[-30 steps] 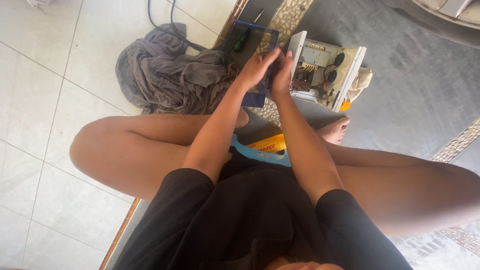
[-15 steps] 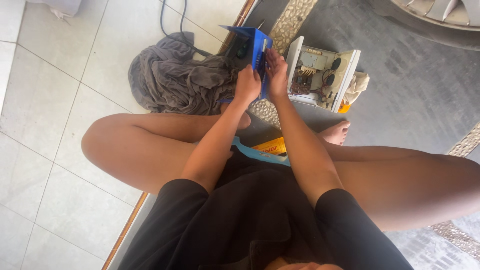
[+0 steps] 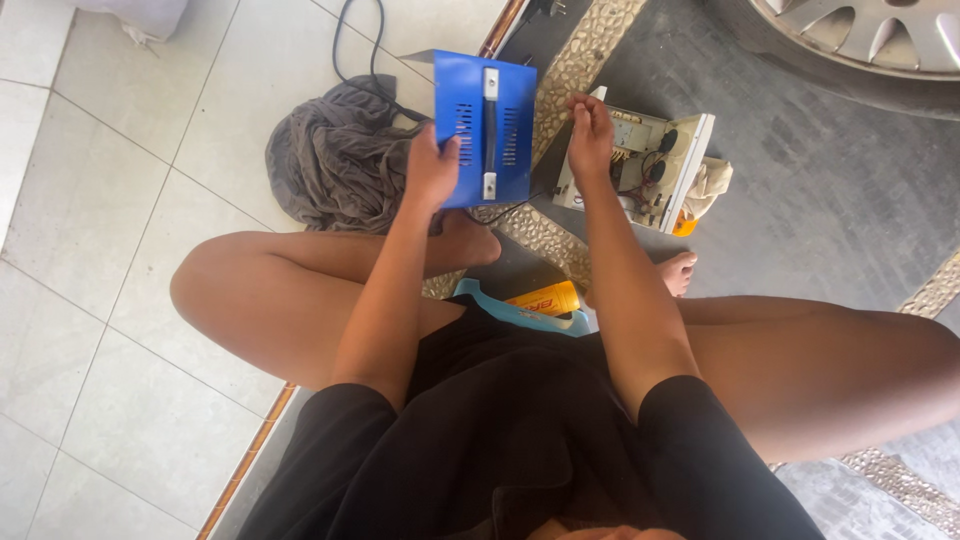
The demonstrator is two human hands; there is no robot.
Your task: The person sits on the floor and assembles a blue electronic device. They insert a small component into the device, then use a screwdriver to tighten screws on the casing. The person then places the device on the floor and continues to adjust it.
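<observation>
The left hand (image 3: 432,170) grips the blue metal cover (image 3: 485,128) by its lower left edge, fingers closed, holding it above the grey cloth (image 3: 335,160); the right hand (image 3: 590,135) hovers over the open white box (image 3: 645,160), fingers pinched together, anything between them too small to tell.

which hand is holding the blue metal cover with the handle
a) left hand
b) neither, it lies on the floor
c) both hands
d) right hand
a) The left hand grips the lower left edge of the blue cover and holds it up, while the right hand is apart from it, fingers pinched together over the open white device.
</observation>
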